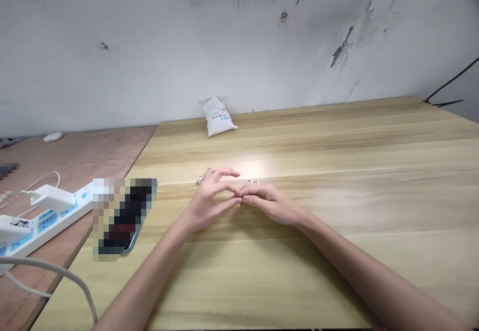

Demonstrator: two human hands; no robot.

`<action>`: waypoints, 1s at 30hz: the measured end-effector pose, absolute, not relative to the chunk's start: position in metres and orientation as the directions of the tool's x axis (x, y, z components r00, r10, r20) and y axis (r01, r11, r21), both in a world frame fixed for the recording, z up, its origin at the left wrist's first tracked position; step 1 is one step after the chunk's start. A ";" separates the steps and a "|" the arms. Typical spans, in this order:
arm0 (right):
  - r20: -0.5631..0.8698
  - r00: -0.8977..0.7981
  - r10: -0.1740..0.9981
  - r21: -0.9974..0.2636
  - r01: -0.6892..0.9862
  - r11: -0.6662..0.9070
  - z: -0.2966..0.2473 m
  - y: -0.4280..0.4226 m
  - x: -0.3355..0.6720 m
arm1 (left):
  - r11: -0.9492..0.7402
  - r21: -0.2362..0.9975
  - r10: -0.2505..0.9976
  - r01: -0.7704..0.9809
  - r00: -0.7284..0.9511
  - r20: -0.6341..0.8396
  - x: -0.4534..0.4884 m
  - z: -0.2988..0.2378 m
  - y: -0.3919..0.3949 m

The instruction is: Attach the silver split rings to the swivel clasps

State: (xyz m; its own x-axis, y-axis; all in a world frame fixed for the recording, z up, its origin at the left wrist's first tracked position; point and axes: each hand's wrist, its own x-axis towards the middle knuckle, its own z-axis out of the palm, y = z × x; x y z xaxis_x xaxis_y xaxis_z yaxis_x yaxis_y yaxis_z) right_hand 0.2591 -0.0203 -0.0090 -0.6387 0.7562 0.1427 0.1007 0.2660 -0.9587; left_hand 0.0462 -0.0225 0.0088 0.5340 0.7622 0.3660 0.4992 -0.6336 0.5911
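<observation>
Both hands meet at the middle of the light wooden table (337, 181). My left hand (211, 196) pinches thumb and forefinger together, its other fingers raised. My right hand (267, 202) pinches at the same spot, fingertips touching the left ones around a tiny item I cannot make out. A small metal clasp or chain piece (202, 177) lies just behind the left hand. Another small metal ring piece (252, 182) shows behind the right hand's knuckles.
A small white pouch (218, 116) leans by the wall at the table's back edge. A phone (125, 221) lies at the left edge. On the adjoining reddish table (93, 151) sit a white power strip (45, 216) with plugged chargers, white cables (63, 276) and a white mouse (52, 136).
</observation>
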 end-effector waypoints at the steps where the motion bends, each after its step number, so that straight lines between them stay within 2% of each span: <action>1: 0.134 -0.643 0.754 -0.963 0.094 0.252 -0.008 -0.020 0.260 | -0.639 0.582 0.760 0.503 0.529 0.378 0.046 0.009 -0.022; 6: 0.184 -0.638 0.748 -0.964 0.033 0.265 -0.009 -0.022 0.258 | -0.622 0.597 0.775 0.506 0.503 0.382 0.046 0.010 -0.022; 11: 0.253 -0.556 0.791 -0.923 0.105 0.369 -0.016 -0.022 0.254 | -0.572 0.641 0.812 0.512 0.467 0.351 0.047 0.012 -0.023; 15: 0.379 -0.491 0.784 -0.829 0.197 0.524 -0.019 -0.022 0.253 | -0.533 0.647 0.841 0.545 0.426 0.334 0.044 0.010 -0.021; 19: 0.473 -0.471 0.745 -0.730 0.264 0.630 -0.019 -0.020 0.253 | -0.580 0.624 0.809 0.524 0.459 0.366 0.042 0.007 -0.019; 22: 0.474 -0.466 0.747 -0.721 0.280 0.633 -0.019 -0.020 0.254 | -0.614 0.608 0.786 0.504 0.465 0.408 0.043 0.008 -0.019; 27: 0.395 -0.460 0.795 -0.779 0.291 0.555 -0.017 -0.022 0.254 | -0.632 0.611 0.766 0.476 0.504 0.399 0.044 0.010 -0.020; 30: 0.355 -0.491 0.796 -0.813 0.258 0.522 -0.015 -0.023 0.253 | -0.660 0.573 0.744 0.486 0.528 0.410 0.044 0.011 -0.021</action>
State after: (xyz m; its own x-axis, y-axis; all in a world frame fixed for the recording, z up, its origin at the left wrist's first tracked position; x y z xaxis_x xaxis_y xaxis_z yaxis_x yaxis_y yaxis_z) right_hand 0.2535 -0.0233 -0.0153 -0.4910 0.7955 0.3550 0.2584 0.5221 -0.8128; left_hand 0.0439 -0.0207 0.0112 0.5277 0.7442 0.4095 0.4863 -0.6600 0.5727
